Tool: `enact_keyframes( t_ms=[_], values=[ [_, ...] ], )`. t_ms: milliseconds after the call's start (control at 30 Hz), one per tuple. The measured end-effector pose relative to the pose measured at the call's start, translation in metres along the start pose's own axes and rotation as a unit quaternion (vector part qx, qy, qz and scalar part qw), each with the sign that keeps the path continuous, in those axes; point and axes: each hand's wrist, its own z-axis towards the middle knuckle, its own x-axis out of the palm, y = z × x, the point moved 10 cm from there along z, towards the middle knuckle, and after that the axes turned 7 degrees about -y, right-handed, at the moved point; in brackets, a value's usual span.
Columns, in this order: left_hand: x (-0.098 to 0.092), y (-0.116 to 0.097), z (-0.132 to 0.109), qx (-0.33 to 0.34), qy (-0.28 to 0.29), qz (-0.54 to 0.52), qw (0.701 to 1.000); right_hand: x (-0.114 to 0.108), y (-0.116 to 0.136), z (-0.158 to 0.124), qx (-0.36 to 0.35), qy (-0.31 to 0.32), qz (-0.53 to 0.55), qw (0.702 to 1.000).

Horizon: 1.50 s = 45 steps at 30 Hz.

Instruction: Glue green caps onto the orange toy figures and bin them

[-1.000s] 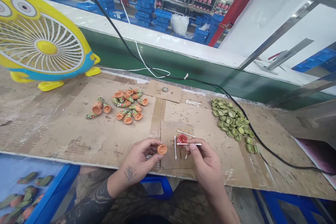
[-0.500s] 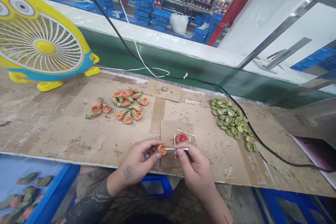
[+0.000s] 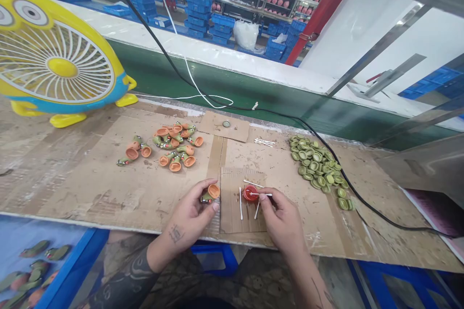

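My left hand point(image 3: 190, 212) pinches a small orange cup-shaped toy part point(image 3: 212, 191) with a green stem, its open mouth turned to the right. My right hand point(image 3: 281, 215) grips a white cotton swab point(image 3: 261, 194) whose tip rests in a small red cap point(image 3: 250, 193) on a cardboard square. Two more swabs lie beside the cap. A heap of the same orange and green parts point(image 3: 174, 147) lies farther back on the left. A pile of green caps point(image 3: 319, 166) spreads at the right.
A yellow cartoon desk fan point(image 3: 54, 58) stands at the back left. A black cable point(image 3: 290, 118) crosses the cardboard-covered bench past the green caps. Spare swabs point(image 3: 264, 142) lie mid-bench. A blue bin point(image 3: 32, 260) with parts sits below left. A green conveyor point(image 3: 232, 79) runs behind.
My right hand drew the swab away from the orange part's mouth and brought its tip back to the red cap. My left hand shifted the orange part slightly left and up.
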Motion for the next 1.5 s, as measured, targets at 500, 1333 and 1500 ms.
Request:
enact_keyframes(
  t_ms=[500,1333,1500],
  values=[
    [0.006,-0.005,-0.004,0.014,0.018,0.011,1.0,-0.012,0.005,-0.005,-0.008,-0.025,0.042,0.999],
    [0.004,-0.003,-0.003,0.024,0.052,0.045,0.997,0.046,0.033,-0.027,0.025,0.067,0.204,0.976],
    [0.009,0.0,-0.003,0.016,0.081,0.014,0.996,0.044,0.034,-0.025,0.019,0.056,0.196,0.979]
  ],
)
